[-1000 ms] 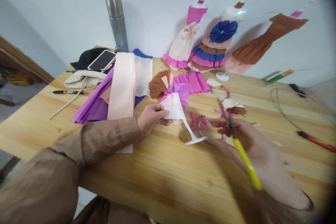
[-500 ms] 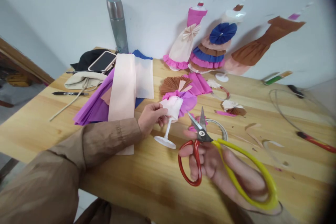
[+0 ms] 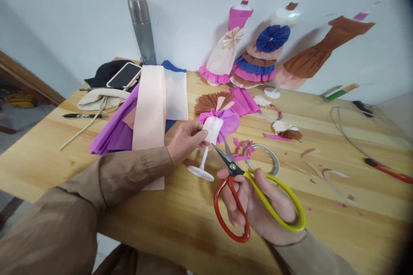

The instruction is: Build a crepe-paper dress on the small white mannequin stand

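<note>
Wooden table [image 3: 180, 219] — pale wall [image 3: 180, 13] behind

a table [image 3: 155, 223] spans the lower frame, a wall [image 3: 97, 17] behind it. at upper left stands a bottle [image 3: 142, 30]; in front and to its left lies a phone [image 3: 124, 75], then a pen [image 3: 84, 115]. paper sheets [image 3: 149, 111] lie left of centre. three dresses [image 3: 258, 66] line the upper right. at centre, the left hand [image 3: 187, 139] holds a small stand [image 3: 213, 129]; to its right, the right hand [image 3: 263, 208] holds scissors [image 3: 232, 167] before a tape roll [image 3: 275, 164].
</note>
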